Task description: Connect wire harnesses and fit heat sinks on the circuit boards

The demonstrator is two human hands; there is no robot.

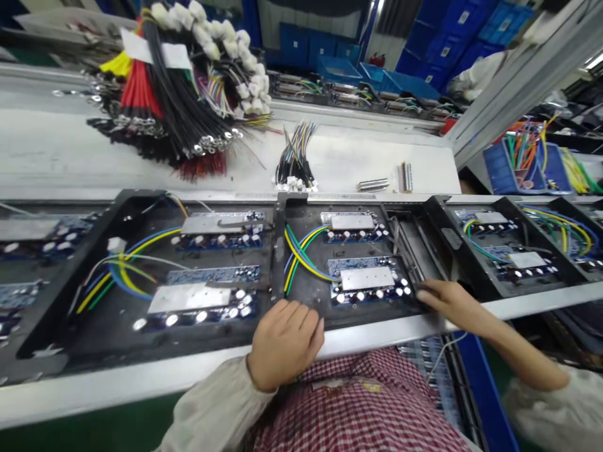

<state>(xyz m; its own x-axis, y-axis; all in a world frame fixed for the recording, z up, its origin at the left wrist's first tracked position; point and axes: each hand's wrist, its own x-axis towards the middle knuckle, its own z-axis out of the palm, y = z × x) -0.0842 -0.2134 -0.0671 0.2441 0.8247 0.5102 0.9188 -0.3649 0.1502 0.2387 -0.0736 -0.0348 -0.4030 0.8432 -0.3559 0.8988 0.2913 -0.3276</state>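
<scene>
A black metal tray (pixel 311 312) lies before me on the line, with green, yellow and blue wires (pixel 304 254) at its left side. In it are two blue circuit boards, an upper board (pixel 325 233) and a lower board (pixel 335 295), each topped by a silver plate. My left hand (pixel 285 342) is closed, its fingers curled over the tray's front left edge. At the tray's front right corner, my right hand (pixel 452 304) has its fingers bent round the edge. The fingertips of both hands are partly hidden.
Similar trays stand left (pixel 117 339) and right (pixel 513 282) along a silver rail (pixel 367 336). Behind are a large wire bundle (pixel 164 94), a small cable bundle (pixel 296 157) and pin strips (pixel 404 177). A blue bin (pixel 499 169) with wires sits right, near a slanted post (pixel 513 88).
</scene>
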